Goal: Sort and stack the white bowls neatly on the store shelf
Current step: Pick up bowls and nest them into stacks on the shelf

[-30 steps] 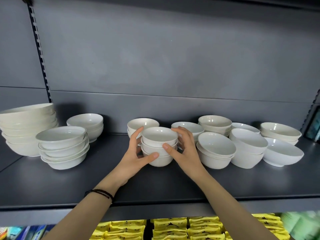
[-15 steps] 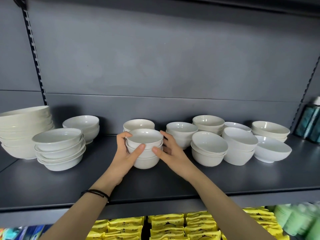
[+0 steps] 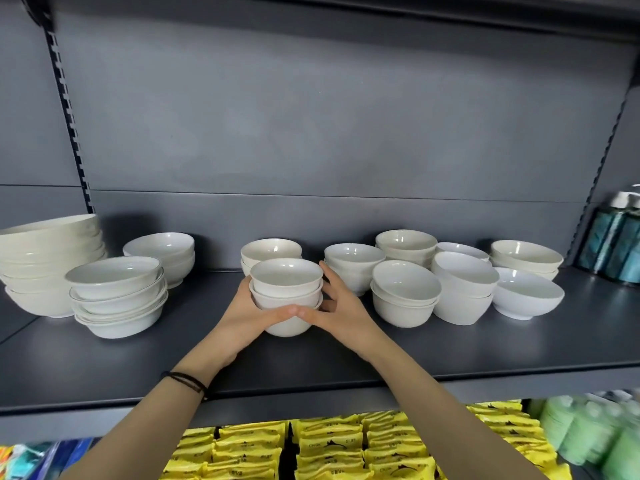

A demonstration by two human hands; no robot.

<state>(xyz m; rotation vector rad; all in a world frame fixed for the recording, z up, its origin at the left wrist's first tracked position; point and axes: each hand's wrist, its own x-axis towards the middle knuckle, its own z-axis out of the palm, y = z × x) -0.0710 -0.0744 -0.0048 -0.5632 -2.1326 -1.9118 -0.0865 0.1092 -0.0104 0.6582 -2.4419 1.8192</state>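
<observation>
Our thumbs cover the front of the lowest bowl, and our fingers go behind it, out of sight. The big bowl pile (image 3: 48,261) is cut off at the left edge. Our left hand (image 3: 249,313) and right hand (image 3: 343,306) wrap around one stack of three small bowls (image 3: 286,289) in the middle of the shelf (image 3: 346,355). One lone bowl (image 3: 526,294) leans at the right.

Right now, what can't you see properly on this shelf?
All in the head view:
- Small bowl stack: the left hand and right hand cover much of its lowest bowl, so whether it touches the shelf is unclear.
- Left hand's fingers: mostly hidden behind that stack.
- Big bowls: cut off by the left edge.
- Bottles: cut off by the right edge.
- Yellow packets: print too small to read.
</observation>
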